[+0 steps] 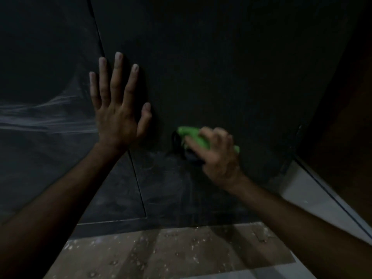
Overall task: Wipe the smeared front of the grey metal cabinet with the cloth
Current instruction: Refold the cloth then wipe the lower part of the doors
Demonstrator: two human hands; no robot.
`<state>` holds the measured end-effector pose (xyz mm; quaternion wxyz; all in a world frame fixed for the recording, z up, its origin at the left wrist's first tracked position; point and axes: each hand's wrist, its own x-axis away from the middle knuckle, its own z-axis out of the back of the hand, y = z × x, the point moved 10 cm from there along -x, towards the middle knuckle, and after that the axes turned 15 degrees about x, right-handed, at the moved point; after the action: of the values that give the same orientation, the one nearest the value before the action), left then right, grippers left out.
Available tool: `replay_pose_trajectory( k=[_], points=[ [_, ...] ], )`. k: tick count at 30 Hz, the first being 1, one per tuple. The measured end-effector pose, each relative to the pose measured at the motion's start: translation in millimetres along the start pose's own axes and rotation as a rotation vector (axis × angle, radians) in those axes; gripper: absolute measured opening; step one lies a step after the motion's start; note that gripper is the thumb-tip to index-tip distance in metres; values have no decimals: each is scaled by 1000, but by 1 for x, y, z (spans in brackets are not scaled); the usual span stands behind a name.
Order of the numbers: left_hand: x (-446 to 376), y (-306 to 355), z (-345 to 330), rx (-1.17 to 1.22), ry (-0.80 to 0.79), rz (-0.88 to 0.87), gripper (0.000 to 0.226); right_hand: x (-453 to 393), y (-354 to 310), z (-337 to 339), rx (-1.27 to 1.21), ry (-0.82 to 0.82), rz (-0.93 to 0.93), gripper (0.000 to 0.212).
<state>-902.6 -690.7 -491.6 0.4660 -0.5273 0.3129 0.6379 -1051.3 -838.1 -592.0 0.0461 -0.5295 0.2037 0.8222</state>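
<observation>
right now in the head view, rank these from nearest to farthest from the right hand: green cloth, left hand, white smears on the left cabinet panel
1. green cloth: gripped in the right hand against the cabinet front.
2. left hand: to the left, flat on the cabinet, fingers spread.
3. white smears: farthest left, beyond the left hand, on the left panel.

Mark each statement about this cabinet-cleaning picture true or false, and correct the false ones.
1. The left hand lies flat on the cabinet with straight, spread fingers. True.
2. The right hand holds a red cloth. False: the cloth is green.
3. Pale smears show on the door to the left of the flat hand. True.
4. The cloth is at the very top of the cabinet. False: it is low on the front, not far above the floor.
5. Both hands hold the cloth. False: only the right hand does.
</observation>
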Motion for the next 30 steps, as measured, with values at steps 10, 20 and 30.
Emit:
replay_pose_trajectory(
  k=[10, 20, 30],
  points=[
    [1, 1, 4, 42, -42, -14, 69, -10, -23, -20, 12, -124, 35, 41],
    [0, 0, 6, 79, -79, -13, 60, 35, -122, -49, 117, -301, 521, 37],
    [2, -1, 5, 82, -56, -32, 60, 50, -152, -54, 180, -360, 617, 42]
  ],
)
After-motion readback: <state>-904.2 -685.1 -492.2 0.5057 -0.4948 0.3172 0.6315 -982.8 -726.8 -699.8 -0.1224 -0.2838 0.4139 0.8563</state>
